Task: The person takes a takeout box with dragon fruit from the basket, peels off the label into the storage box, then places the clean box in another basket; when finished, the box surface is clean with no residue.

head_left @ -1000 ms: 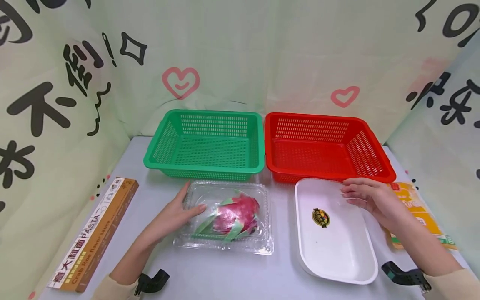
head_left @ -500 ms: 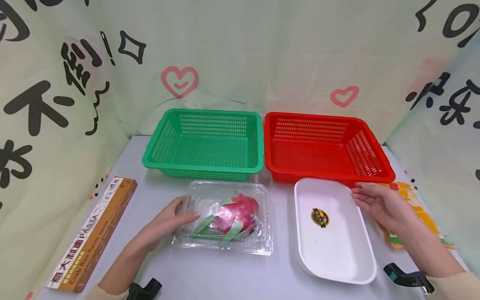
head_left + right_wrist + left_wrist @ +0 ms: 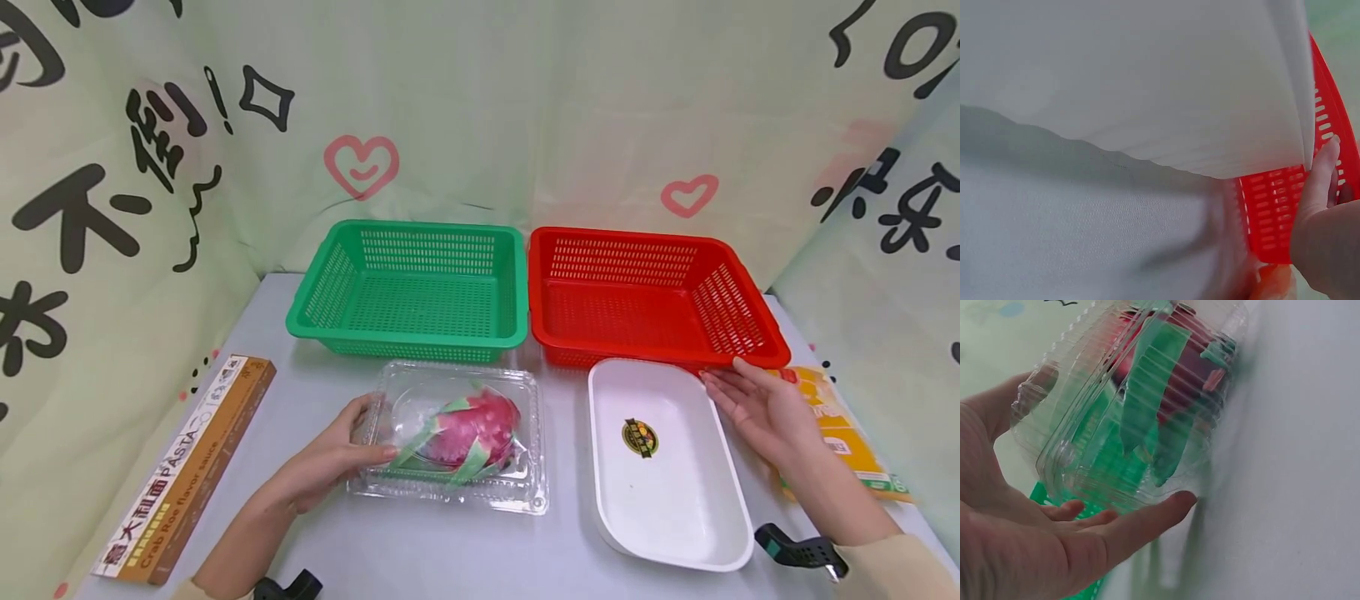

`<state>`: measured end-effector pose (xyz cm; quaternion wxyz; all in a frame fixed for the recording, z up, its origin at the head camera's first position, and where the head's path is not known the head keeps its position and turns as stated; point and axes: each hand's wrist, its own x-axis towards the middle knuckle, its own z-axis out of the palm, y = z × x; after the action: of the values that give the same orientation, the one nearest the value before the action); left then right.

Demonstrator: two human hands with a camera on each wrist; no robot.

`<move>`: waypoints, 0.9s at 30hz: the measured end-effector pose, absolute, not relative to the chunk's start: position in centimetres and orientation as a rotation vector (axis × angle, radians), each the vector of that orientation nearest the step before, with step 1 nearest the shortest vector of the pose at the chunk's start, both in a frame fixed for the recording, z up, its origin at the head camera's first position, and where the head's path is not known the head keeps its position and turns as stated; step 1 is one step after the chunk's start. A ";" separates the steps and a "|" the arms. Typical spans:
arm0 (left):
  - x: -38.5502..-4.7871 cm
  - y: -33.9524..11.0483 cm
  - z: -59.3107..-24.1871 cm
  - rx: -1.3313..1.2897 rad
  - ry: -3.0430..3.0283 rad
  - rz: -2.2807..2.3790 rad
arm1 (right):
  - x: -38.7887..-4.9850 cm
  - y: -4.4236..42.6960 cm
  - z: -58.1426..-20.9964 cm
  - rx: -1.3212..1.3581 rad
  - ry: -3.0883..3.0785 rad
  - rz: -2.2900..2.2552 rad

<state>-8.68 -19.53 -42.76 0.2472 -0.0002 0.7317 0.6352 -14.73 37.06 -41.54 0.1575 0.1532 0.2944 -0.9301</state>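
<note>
In the head view a clear plastic clamshell box (image 3: 525, 467) with a pink dragon fruit (image 3: 472, 429) inside lies left of centre. My left hand (image 3: 326, 462) grips the box's left side between thumb and fingers, seen close up in the left wrist view around the ridged edge (image 3: 1060, 459). Whether that side is off the table cannot be told. A white tray (image 3: 675, 500) with a round black-and-gold sticker stands to the right. At its far right corner my right hand (image 3: 776, 421) touches the rim with fairly straight fingers. Some of those fingers are hidden in the right wrist view.
Behind stand a green basket (image 3: 427, 300) and a red basket (image 3: 615, 308), side by side. A long pasta box (image 3: 187, 471) lies at the left edge. A yellow packet (image 3: 840, 425) sits partly behind my right arm. Printed curtains (image 3: 480, 108) surround the table (image 3: 420, 550).
My left hand has drawn back from the box's far left corner and now holds its left side. My right hand has shifted rightward from over the tray to its outer corner.
</note>
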 end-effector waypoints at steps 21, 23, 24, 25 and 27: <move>-8.2 -19.6 -43.6 0.090 1.901 1.878 | -14.8 36.6 -40.8 0.464 1.005 -2.605; -8.2 -19.7 -43.7 0.112 1.883 1.884 | -14.8 36.6 -40.8 0.465 1.011 -2.602; -8.2 -19.8 -43.7 0.118 1.877 1.882 | -14.8 36.6 -40.8 0.465 1.007 -2.601; -8.2 -19.8 -43.7 0.116 1.865 1.885 | -14.7 36.6 -40.8 0.466 1.010 -2.600; -8.2 -19.8 -43.6 0.112 1.858 1.884 | -14.7 36.6 -40.9 0.465 1.013 -2.599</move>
<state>-8.24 -19.85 -43.60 0.2442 0.0409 0.6802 0.6900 -14.70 36.59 -40.85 0.1561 0.1624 0.3538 -0.9078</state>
